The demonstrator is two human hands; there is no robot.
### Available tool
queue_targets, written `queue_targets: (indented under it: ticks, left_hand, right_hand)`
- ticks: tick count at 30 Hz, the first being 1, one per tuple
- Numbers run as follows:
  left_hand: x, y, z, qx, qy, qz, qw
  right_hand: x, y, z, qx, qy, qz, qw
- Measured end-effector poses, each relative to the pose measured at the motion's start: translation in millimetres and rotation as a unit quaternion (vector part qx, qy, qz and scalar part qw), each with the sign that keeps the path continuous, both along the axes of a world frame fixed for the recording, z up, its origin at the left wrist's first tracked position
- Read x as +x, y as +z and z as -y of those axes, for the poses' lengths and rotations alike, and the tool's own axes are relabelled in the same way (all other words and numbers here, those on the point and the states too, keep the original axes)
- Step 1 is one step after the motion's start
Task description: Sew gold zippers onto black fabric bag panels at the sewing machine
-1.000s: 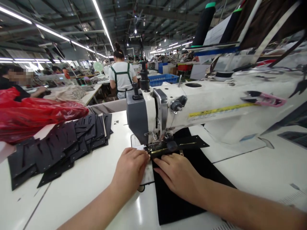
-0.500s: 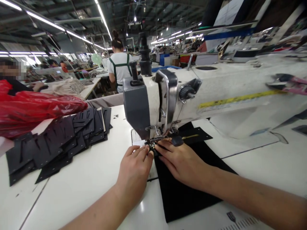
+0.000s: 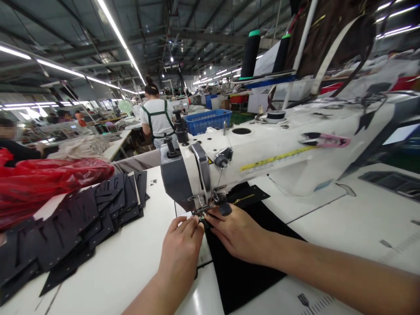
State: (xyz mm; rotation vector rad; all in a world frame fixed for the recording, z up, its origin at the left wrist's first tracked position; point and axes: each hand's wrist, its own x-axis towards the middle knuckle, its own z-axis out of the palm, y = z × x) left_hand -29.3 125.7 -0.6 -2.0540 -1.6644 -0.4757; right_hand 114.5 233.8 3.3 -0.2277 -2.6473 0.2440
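A black fabric panel (image 3: pixel 244 273) lies flat on the table under the sewing machine (image 3: pixel 275 148). Its upper part, where a gold-coloured zipper (image 3: pixel 244 198) shows on a dark strip with small holes, runs behind my right hand (image 3: pixel 238 232). That hand rests on the panel, its fingers closed on the fabric beside the presser foot (image 3: pixel 201 215). My left hand (image 3: pixel 183 243) is just left of the foot, fingers bent and pressed together with the thumb. What lies between its fingertips is too small to make out. The machine head partly hides the needle area.
Dark cut pieces with slots and holes (image 3: pixel 68 223) are heaped at left beside a red plastic bag (image 3: pixel 49 179). Pink-handled snips (image 3: pixel 326 140) and a yellow measuring tape (image 3: pixel 278 158) are on the machine arm. A blue basket (image 3: pixel 208 120) and a person (image 3: pixel 157 113) are beyond.
The camera view has shifted, so the machine sits lower and further left, with more of its right side showing. Both hands stay at the presser foot; the fabric has barely moved.
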Motion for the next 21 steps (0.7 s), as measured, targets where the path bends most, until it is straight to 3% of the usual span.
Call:
queue_targets:
  ticks: [21]
  left_hand:
    - [-7.5, -12.1, -4.7, 0.042, 0.009, 0.050, 0.998]
  right_hand:
    - [-4.8, -9.6, -2.8, -0.029, 0.007, -0.053, 0.998]
